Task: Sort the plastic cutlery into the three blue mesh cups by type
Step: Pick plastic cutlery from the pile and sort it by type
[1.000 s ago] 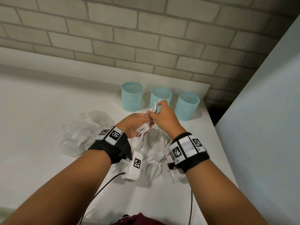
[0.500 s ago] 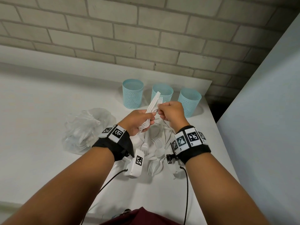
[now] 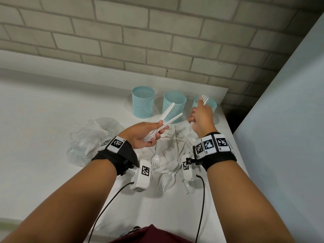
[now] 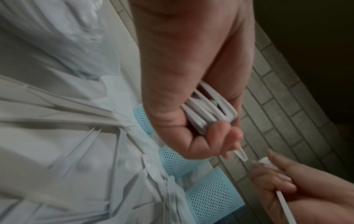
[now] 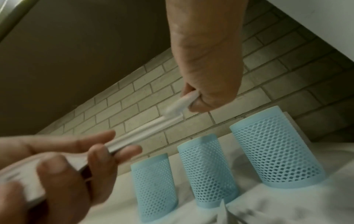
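While the left hand [image 3: 146,134] grips two forks [image 3: 164,122] in reserve, the right hand [image 3: 201,120] pinches one fork [image 3: 204,99] above the rightmost cup [image 3: 213,105], seemingly for deposit.

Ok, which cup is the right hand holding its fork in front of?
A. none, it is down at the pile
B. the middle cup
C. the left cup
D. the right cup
D: in the head view the right hand holds a fork, tines up, in front of the right cup.
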A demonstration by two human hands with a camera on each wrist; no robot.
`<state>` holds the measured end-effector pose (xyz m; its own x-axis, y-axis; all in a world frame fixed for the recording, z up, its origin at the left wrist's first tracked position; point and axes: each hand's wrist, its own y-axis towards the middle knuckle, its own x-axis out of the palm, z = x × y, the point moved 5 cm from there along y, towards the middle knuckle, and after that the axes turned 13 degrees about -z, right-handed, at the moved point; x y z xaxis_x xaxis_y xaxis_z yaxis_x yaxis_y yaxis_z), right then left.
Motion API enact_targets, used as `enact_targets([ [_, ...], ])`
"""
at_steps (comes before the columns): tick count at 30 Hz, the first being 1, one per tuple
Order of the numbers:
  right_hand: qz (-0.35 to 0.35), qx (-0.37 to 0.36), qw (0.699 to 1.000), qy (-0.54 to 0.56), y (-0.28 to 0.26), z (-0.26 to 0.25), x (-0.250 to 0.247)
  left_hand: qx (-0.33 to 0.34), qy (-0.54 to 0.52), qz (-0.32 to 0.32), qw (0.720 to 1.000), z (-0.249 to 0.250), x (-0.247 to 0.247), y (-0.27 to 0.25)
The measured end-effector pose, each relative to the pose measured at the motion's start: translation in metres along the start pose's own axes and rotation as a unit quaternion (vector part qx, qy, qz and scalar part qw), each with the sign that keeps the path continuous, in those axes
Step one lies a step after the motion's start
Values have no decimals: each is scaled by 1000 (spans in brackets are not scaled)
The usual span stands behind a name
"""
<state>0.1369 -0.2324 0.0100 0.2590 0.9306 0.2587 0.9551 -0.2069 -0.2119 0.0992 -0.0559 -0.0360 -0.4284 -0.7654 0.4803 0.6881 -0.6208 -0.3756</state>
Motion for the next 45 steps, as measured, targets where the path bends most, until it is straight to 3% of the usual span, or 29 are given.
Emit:
enact_targets([
  [3, -78, 91, 984, -132, -3, 18, 10, -3, 15, 1, 1000, 2, 3, 0],
  [8, -128, 139, 969, -159, -5, 35, 15, -8, 43, 15, 999, 2, -1, 0],
  [15, -109, 122, 978, -132, -2, 32, 10, 36, 3, 74, 997, 5, -5, 2],
  [20, -71, 51, 987, -132, 1, 28, 0, 51, 11, 104, 993, 5, -13, 2],
  [24, -72, 4, 984, -164, -1, 26, -4, 130, -24, 162, 978, 12, -23, 0],
  [28, -101, 22, 975, -194, -3, 30, 0, 210, -22, 250, 945, 20, -31, -3],
  [32, -200, 92, 922, -320, -10, 34, 6, 257, 66, 297, 917, 30, -34, -7],
  [35, -217, 82, 879, -416, -12, 27, 8, 263, 140, 304, 905, 34, -31, -9],
  [38, -217, 78, 872, -431, -14, 25, 15, 262, 202, 285, 900, 34, -22, -6],
  [45, -327, 187, 881, -288, -30, 41, 36, 271, 214, 249, 905, 31, -15, 3],
])
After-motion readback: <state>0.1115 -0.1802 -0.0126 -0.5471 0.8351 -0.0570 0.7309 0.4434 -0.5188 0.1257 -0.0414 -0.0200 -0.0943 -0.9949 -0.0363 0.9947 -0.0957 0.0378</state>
